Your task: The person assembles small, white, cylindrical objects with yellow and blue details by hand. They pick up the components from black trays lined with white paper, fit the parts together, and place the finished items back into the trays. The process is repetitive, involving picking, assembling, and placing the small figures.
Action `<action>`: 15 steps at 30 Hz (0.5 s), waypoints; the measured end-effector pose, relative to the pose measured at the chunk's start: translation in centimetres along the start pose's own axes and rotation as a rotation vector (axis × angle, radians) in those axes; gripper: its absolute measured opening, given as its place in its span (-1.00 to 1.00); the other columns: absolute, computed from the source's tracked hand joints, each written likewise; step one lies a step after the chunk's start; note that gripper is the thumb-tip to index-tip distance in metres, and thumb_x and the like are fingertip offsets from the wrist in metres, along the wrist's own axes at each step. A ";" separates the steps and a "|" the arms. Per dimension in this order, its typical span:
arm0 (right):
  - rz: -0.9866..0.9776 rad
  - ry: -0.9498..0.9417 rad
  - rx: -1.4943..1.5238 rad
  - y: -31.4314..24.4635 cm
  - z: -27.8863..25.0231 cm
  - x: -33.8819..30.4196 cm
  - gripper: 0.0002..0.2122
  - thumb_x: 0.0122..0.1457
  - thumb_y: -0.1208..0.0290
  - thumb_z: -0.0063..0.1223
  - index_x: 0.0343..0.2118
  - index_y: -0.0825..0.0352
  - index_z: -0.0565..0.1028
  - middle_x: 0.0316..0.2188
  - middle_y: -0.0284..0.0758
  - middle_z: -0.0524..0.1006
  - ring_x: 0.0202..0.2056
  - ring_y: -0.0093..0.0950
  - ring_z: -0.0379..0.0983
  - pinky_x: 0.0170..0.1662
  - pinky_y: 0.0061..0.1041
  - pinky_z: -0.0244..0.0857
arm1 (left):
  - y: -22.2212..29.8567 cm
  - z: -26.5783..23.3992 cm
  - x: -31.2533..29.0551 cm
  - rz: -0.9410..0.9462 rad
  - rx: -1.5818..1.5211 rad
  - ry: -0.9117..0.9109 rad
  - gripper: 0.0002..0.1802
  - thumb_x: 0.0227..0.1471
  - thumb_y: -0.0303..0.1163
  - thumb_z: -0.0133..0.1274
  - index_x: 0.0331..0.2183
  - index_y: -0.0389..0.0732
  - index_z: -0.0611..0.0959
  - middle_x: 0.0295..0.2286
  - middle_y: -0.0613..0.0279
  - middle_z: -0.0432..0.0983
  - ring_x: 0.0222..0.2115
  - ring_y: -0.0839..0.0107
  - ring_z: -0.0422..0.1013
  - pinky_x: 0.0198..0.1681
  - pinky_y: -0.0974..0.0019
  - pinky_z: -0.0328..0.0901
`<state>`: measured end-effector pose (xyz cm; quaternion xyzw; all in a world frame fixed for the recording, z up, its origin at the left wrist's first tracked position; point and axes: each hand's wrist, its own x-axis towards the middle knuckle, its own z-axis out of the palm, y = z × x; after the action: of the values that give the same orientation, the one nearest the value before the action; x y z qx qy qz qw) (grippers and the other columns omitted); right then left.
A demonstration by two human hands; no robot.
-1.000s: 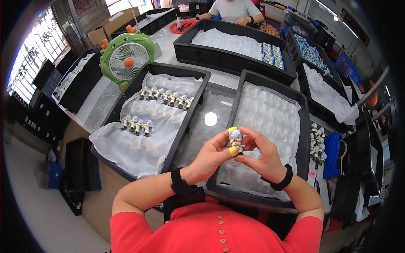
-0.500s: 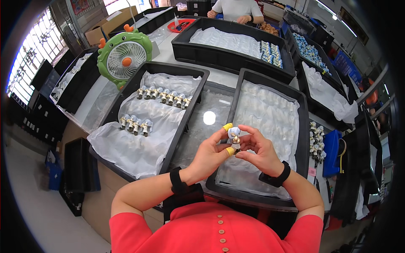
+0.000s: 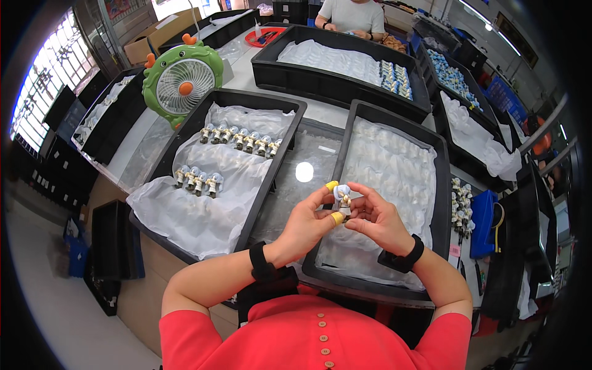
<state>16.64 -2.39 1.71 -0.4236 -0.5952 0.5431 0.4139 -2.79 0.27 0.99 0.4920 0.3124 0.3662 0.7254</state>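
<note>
A small figurine (image 3: 342, 198) with a pale blue-white head and whitish body stands upright between my two hands. My left hand (image 3: 311, 219), with yellow finger covers on thumb and forefinger, pinches it from the left. The fingertips of my right hand (image 3: 377, 217) close on its right side. Both hands are over the left edge of the right black tray (image 3: 445, 203), whose figurines lie beneath thin white sheeting. In the left black tray (image 3: 300, 111), a row of similar figurines (image 3: 240, 139) and a shorter row (image 3: 198, 180) lie on white sheeting.
A green fan (image 3: 183, 83) stands behind the left tray. At the back is a long black tray (image 3: 339, 77) with figurines, and a person (image 3: 351, 18) sits beyond it. More figurines (image 3: 462, 206) lie right of my tray, beside a blue bin (image 3: 484, 225).
The figurine has turned slightly in my fingers, while both hands stay in nearly the same place. The person across the table has shifted their hands.
</note>
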 end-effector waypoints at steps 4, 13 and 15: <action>0.000 -0.006 0.010 0.1 -0.1 0.0 -0.38 0.02 0.64 0.16 0.17 0.37 0.18 -0.25 -0.33 0.47 -0.30 -0.65 0.40 -0.14 -0.62 0.34 | 0.0 -0.1 0.1 -0.032 -0.020 0.001 -0.35 0.05 -0.53 0.06 0.15 -0.27 0.22 -0.04 0.10 0.33 -0.14 0.44 0.42 -0.10 0.44 0.33; -0.092 0.040 -0.172 0.0 -0.2 0.1 -0.37 -0.02 0.57 0.22 0.15 0.27 0.22 -0.27 -0.34 0.50 -0.28 -0.60 0.41 -0.14 -0.57 0.33 | -0.1 -0.1 0.4 0.038 -0.059 -0.036 -0.33 0.05 -0.57 0.04 0.17 -0.21 0.20 0.03 0.13 0.28 -0.07 0.39 0.39 -0.07 0.40 0.32; -0.120 0.058 -0.208 0.0 -0.1 0.1 -0.38 -0.03 0.56 0.22 0.14 0.23 0.23 -0.26 -0.32 0.51 -0.27 -0.56 0.42 -0.13 -0.55 0.33 | 0.0 -0.2 0.4 0.040 -0.051 -0.045 -0.32 0.05 -0.59 0.03 0.18 -0.21 0.18 0.05 0.13 0.26 -0.04 0.37 0.37 -0.05 0.39 0.32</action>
<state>16.71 -2.30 1.76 -0.4436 -0.6604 0.4400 0.4166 -2.73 0.67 0.95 0.4874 0.2767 0.3774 0.7372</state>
